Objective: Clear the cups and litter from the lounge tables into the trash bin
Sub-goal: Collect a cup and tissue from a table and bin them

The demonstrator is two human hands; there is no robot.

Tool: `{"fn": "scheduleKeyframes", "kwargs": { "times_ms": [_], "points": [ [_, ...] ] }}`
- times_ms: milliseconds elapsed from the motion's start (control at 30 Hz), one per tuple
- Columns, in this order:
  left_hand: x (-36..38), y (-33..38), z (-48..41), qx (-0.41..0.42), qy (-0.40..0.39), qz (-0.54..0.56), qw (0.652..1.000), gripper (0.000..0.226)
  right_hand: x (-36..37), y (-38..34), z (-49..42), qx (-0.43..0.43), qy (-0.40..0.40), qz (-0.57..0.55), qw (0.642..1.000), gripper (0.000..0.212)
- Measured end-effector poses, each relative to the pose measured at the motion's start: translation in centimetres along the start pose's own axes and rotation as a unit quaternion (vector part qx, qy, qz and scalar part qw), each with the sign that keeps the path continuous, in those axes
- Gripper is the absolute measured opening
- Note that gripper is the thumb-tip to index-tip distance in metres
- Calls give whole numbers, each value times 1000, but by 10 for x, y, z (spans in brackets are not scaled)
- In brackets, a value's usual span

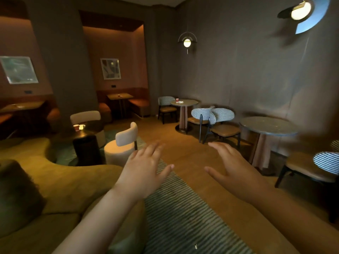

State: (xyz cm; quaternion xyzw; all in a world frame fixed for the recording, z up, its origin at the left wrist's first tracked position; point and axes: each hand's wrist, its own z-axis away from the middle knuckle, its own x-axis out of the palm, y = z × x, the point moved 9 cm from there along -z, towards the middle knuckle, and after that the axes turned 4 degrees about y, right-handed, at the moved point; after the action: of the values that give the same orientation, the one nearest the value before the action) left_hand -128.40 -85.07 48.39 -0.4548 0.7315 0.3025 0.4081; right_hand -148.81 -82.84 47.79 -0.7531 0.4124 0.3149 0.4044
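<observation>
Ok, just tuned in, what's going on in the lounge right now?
Both hands are empty: the left hand and right hand are held out open over the striped rug. Cups still sit on the dark low table, the far round table and the booth table. No trash bin is in view.

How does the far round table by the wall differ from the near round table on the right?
The far round table carries a small red cup and pale litter; the near round table shows nothing on top. The far one shows a round foot; the near one's foot is hidden. Both have round tops on pedestals, beside striped-back chairs.
</observation>
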Motion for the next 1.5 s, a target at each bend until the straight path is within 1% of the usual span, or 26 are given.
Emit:
{"fn": "scheduleKeyframes", "kwargs": {
  "times_ms": [33,100,233,367,400,500,533,600,667,733,867,967,1100,1200,1300,1400,1500],
  "points": [
    [11,-2,-16,0,10,-25,1000,71,6,14,-20,-7,-3,-4,1000,70],
    [36,-5,-44,-1,11,-37,999,70,23,35,-60,-20,-11,-13,1000,70],
    [77,-32,-99,-26,15,-11,999,70,74,63,-137,-50,-42,-47,997,69],
    [120,-83,-166,-64,23,11,998,70,134,87,-222,-71,-66,-80,992,68],
    [132,-97,-185,-70,27,0,997,70,149,93,-246,-77,-67,-84,991,68],
    [162,-134,-244,-71,53,-79,993,64,194,112,-322,-103,-63,-89,989,68],
    [174,-148,-264,-76,50,-84,992,62,210,119,-347,-108,-65,-90,988,68],
    [199,-179,-306,-96,41,-66,992,62,241,137,-397,-95,-78,-105,987,67],
    [222,-208,-347,-114,50,-49,991,64,270,162,-441,-75,-98,-127,984,66],
    [245,-228,-391,-110,56,-37,992,63,295,188,-482,-60,-107,-132,984,66],
    [299,-258,-482,-105,51,-8,993,62,331,236,-562,-74,-106,-136,982,63],
    [350,-277,-548,-97,39,-5,995,62,361,276,-628,-69,-106,-149,981,62],
    [422,-316,-637,-114,29,-5,993,64,417,329,-723,-69,-108,-168,977,62],
    [467,-353,-706,-143,17,-7,990,63,464,362,-802,-70,-155,-190,967,61],
    [503,-385,-769,-165,6,4,986,60,498,388,-881,-86,-204,-184,958,62],
    [528,-420,-825,-178,19,-2,984,57,527,401,-958,-110,-235,-175,950,61],
    [548,-462,-860,-199,22,-18,980,57,562,400,-1018,-125,-247,-190,942,61]
  ]
}}
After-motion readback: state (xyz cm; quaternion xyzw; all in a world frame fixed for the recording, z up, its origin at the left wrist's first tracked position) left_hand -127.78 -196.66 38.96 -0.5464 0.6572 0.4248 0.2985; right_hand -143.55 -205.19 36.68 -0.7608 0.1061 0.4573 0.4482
